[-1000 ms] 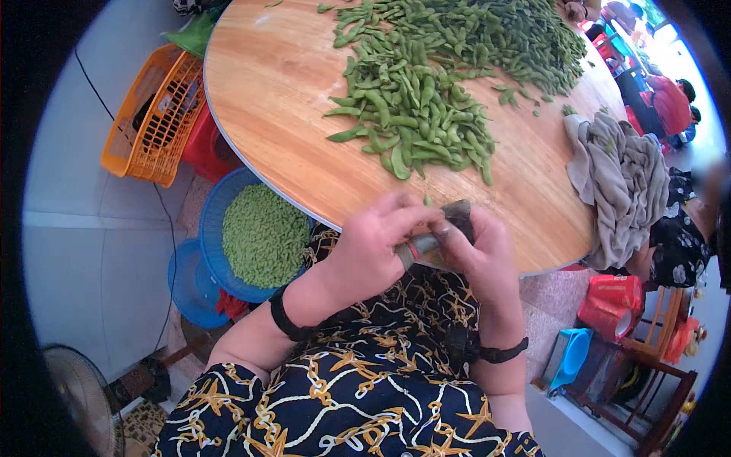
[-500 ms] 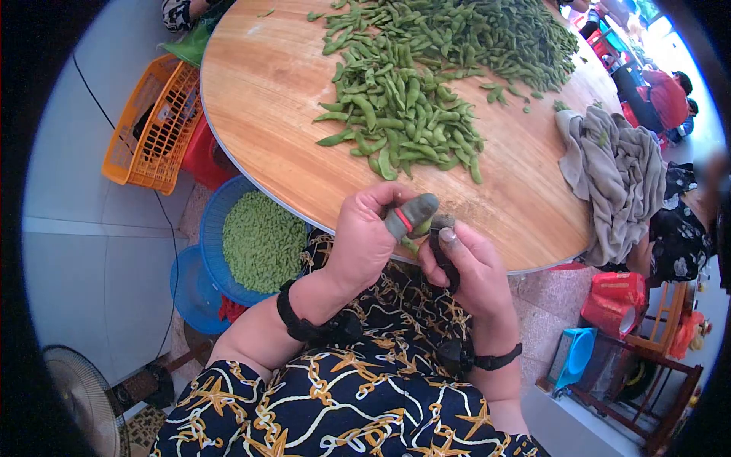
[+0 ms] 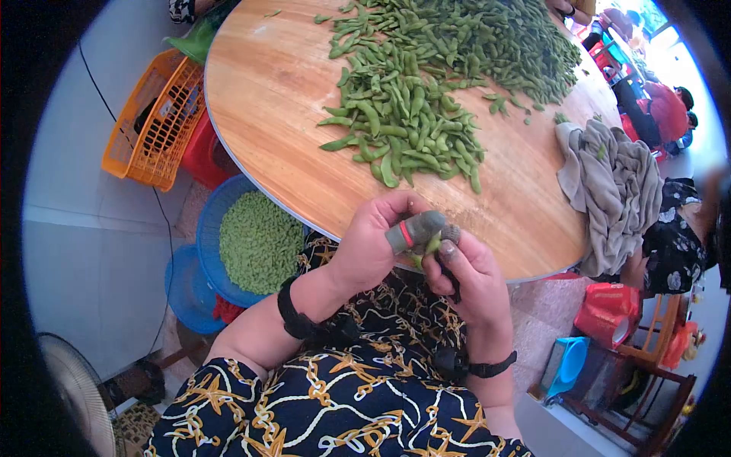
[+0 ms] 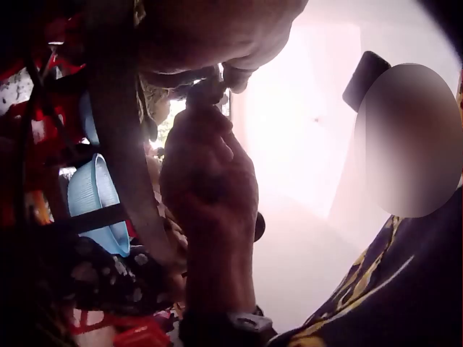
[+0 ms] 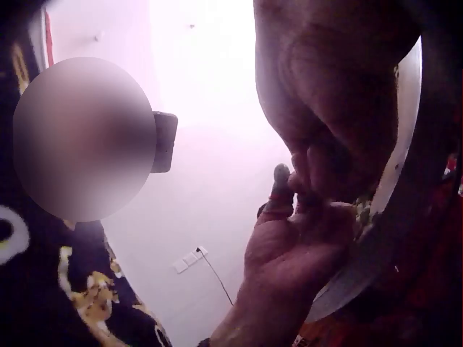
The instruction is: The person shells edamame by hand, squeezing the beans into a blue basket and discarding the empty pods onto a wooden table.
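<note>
Both hands meet over the near edge of the round wooden table point(image 3: 282, 164). Between their fingertips they pinch a green soybean pod point(image 3: 433, 244). My left hand point(image 3: 364, 242) wears a grey-green thumb cover point(image 3: 419, 228) with a red band, its thumb lying along the pod. My right hand point(image 3: 481, 280) holds the pod's other side with thumb and fingers; dark covering shows on its fingers. In the right wrist view the covered left thumb point(image 5: 281, 181) points up beside the right hand point(image 5: 333, 94). Beyond the hands lies a pile of soybean pods point(image 3: 415, 114).
Left of my lap stands a blue basket point(image 3: 204, 247) of shelled green beans point(image 3: 259, 244), with another blue basin point(image 3: 186, 293) beside it. An orange crate point(image 3: 126, 145) stands farther left. A grey cloth point(image 3: 613, 183) lies at the table's right edge. Other people sit at the far right.
The hands, closely overlapped at first, turned so the covered left thumb shows on top. Since half a second ago the fingertips have drawn together on the pod, which now shows between them.
</note>
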`<action>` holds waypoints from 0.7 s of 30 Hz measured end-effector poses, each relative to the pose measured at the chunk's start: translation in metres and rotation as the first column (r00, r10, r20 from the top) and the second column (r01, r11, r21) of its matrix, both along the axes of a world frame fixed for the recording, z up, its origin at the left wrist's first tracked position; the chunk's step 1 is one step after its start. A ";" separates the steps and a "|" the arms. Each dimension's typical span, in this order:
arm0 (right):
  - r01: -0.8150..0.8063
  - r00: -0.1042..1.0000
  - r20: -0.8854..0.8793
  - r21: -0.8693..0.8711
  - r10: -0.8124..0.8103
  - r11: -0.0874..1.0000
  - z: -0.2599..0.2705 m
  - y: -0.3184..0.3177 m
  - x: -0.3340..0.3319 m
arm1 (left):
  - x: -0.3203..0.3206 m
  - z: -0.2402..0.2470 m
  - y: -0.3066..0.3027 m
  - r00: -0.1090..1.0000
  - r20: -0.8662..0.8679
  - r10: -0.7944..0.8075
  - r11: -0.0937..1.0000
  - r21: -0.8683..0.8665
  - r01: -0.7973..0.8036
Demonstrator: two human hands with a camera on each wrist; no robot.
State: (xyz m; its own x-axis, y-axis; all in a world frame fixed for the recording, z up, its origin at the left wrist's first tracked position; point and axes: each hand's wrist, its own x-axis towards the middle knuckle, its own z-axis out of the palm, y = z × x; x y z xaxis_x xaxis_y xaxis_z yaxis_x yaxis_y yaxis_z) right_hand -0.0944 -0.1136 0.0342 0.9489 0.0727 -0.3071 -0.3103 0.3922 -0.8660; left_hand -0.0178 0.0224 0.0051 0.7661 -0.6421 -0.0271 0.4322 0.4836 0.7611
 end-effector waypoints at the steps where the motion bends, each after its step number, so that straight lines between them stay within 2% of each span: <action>1: 0.005 1.000 -0.015 0.063 -0.004 0.998 0.001 0.001 0.000 | 0.001 0.000 0.001 0.989 -0.113 -0.095 0.988 -0.135 0.079; 2: 0.012 1.000 -0.030 0.126 -0.009 0.992 0.001 0.002 0.000 | 0.001 -0.001 0.001 0.989 -0.114 -0.093 0.988 -0.136 0.077; 5: 0.064 0.997 -0.052 0.086 -0.060 0.994 -0.001 0.004 0.003 | 0.002 0.001 0.000 0.969 -0.214 -0.126 0.973 -0.217 0.078; 6: 0.064 0.997 -0.053 0.085 -0.059 0.994 -0.002 0.005 0.004 | 0.001 0.003 -0.001 0.991 -0.121 -0.052 0.996 -0.079 0.043; 7: 0.093 0.996 0.032 -0.189 -0.088 0.978 -0.004 0.007 0.005 | 0.000 0.004 -0.001 1.000 -0.017 0.011 0.998 0.055 -0.010; 8: 0.136 0.988 0.121 -0.445 -0.091 0.885 -0.004 0.008 0.007 | -0.001 0.004 0.000 1.000 -0.018 0.013 0.998 0.054 -0.012; 9: 0.133 0.989 0.119 -0.446 -0.088 0.885 -0.004 0.010 0.009 | -0.002 0.004 0.002 0.997 0.059 0.051 0.983 0.171 -0.060; 10: 0.193 0.971 0.232 -0.635 -0.054 0.748 -0.003 0.011 0.013 | -0.002 0.004 0.003 0.987 0.140 0.077 0.953 0.281 -0.115; 11: 0.269 0.943 0.332 -0.777 0.007 0.569 -0.002 0.012 0.016 | -0.001 0.002 0.004 0.987 0.139 0.078 0.953 0.281 -0.115; 12: 0.268 0.944 0.331 -0.778 0.009 0.568 -0.003 0.013 0.020 | -0.001 -0.001 0.005 0.987 0.099 0.129 0.958 0.242 -0.150; 14: 0.223 0.971 0.204 -0.614 -0.120 0.757 -0.005 0.016 0.029 | 0.002 -0.003 0.010 0.982 0.057 0.181 0.960 0.206 -0.189; 15: 0.220 0.972 0.203 -0.613 -0.118 0.758 -0.004 0.016 0.033 | 0.003 -0.001 0.014 0.981 -0.030 0.189 0.973 0.139 -0.183; 16: 0.167 0.985 0.128 -0.523 -0.116 0.836 -0.004 0.016 0.037 | 0.005 0.002 0.018 0.975 -0.118 0.189 0.981 0.070 -0.182; 17: 0.118 0.993 0.055 -0.419 -0.105 0.900 -0.003 0.017 0.041 | 0.006 0.006 0.021 0.974 -0.118 0.192 0.980 0.071 -0.184; 18: 0.080 0.994 0.110 -0.539 -0.024 0.838 -0.005 0.020 0.045 | 0.008 0.012 0.024 0.930 -0.193 0.313 0.950 0.059 -0.307; 19: 0.078 0.994 0.110 -0.539 -0.022 0.839 -0.004 0.023 0.049 | 0.011 0.014 0.027 0.865 -0.269 0.423 0.904 0.055 -0.425; 20: 0.144 0.974 0.226 -0.681 0.020 0.718 -0.003 0.027 0.053 | 0.019 0.012 0.035 0.865 -0.269 0.424 0.903 0.056 -0.425; 21: 0.226 0.941 0.329 -0.788 0.081 0.573 -0.002 0.030 0.057 | 0.030 0.008 0.047 0.887 -0.198 0.418 0.902 -0.027 -0.431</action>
